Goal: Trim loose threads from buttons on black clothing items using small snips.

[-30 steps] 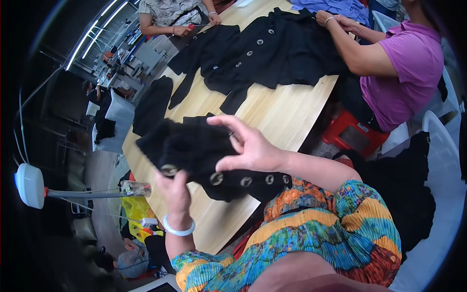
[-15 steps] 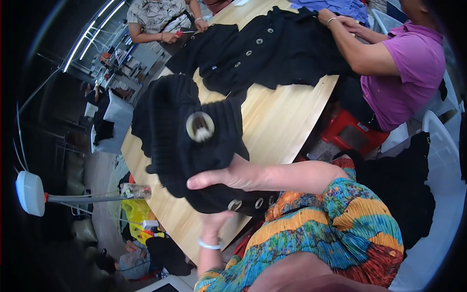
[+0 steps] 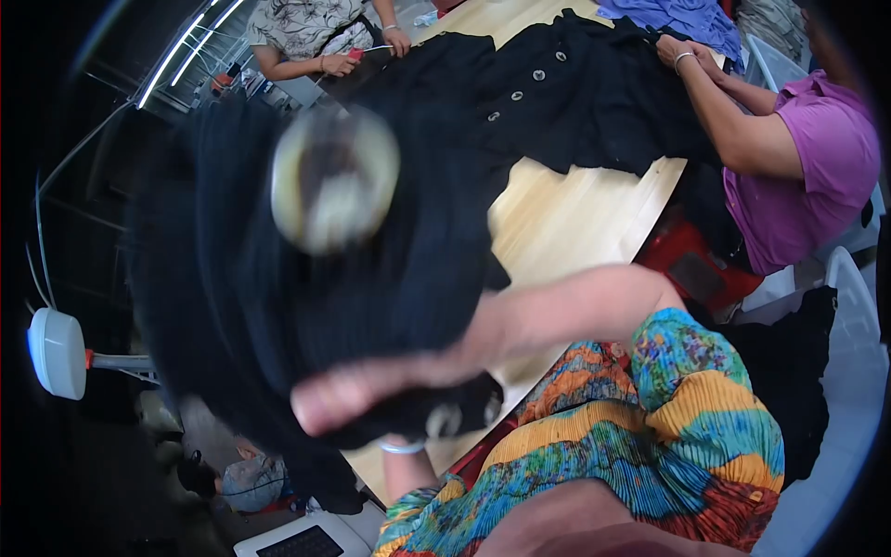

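A black knit garment with ribbed knit fills the left middle, raised close to me and blurred by motion. One large cream and brown button faces me on it, and smaller buttons show along its lower edge. My right hand grips the garment's lower part, thumb across the front and fingers hidden behind the cloth. Of my left hand only the area around the wrist shows, with a pale bracelet, below the garment. Its fingers are hidden behind the cloth.
On the wooden table lie more black buttoned garments. Across it, a person's hand holds a red-handled tool. At right, a person in a purple shirt handles black cloth. A red stool and white bin stand nearby.
The black garment has come up closer to me and further left, with my right hand on it. My left fingers, partly seen before, are now behind the cloth. The view has shifted slightly.
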A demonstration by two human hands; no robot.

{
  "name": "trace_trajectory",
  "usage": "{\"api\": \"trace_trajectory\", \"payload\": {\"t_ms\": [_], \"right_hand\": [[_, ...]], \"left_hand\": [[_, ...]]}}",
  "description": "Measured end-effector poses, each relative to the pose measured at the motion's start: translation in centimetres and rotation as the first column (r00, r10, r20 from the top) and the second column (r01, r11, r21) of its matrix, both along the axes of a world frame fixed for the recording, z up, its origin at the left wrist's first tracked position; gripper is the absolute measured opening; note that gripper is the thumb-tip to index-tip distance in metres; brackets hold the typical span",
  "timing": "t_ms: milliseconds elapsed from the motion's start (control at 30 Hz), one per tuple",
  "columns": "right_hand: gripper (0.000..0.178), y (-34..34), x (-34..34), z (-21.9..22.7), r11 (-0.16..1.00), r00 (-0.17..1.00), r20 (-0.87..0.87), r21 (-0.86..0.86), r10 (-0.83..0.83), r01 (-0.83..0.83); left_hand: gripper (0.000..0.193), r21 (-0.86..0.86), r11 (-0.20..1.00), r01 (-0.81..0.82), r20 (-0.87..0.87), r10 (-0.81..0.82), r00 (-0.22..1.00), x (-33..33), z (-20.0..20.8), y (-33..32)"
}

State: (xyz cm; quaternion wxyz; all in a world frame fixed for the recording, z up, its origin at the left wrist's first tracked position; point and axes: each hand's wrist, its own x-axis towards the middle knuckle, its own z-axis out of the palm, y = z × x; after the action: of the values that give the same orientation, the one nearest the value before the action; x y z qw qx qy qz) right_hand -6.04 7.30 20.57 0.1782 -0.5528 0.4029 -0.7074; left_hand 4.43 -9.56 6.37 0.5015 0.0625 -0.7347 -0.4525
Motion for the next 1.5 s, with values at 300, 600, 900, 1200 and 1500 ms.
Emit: {"api": "trace_trajectory", "payload": {"t_ms": [300,600,900,1200,1500], "right_hand": [[0.027,-3.4,-24.7,3.6,0.75,0.794,0.444,-0.328,-0.415,0.575],[0.028,10.8,-13.4,-26.5,0.531,0.376,0.425,0.81,-0.823,0.247],[0.025,23.0,5.4,-23.2,0.341,0.294,0.235,0.856,-0.926,0.39],[0.028,39.1,20.5,-15.8,-0.586,-0.514,-0.334,0.658,-0.79,0.472],[0.028,44.4,33.3,-16.9,-0.505,-0.4,-0.399,0.839,-0.825,0.204]], "left_hand": [[0.078,-0.583,0.797,-0.157,0.248,0.359,0.9,-23.6,13.7,-5.2],[0.047,-0.513,0.418,0.75,0.4,-0.657,0.639,-16.3,8.2,11.8],[0.021,-0.464,-0.566,0.681,0.523,-0.796,-0.305,-3.7,16.3,19.7],[0.03,-0.488,-0.436,0.756,0.263,-0.9,-0.349,-3.0,12.1,20.4],[0.027,-0.282,-0.416,0.864,0.552,-0.807,-0.209,-5.0,5.7,26.9]]}}
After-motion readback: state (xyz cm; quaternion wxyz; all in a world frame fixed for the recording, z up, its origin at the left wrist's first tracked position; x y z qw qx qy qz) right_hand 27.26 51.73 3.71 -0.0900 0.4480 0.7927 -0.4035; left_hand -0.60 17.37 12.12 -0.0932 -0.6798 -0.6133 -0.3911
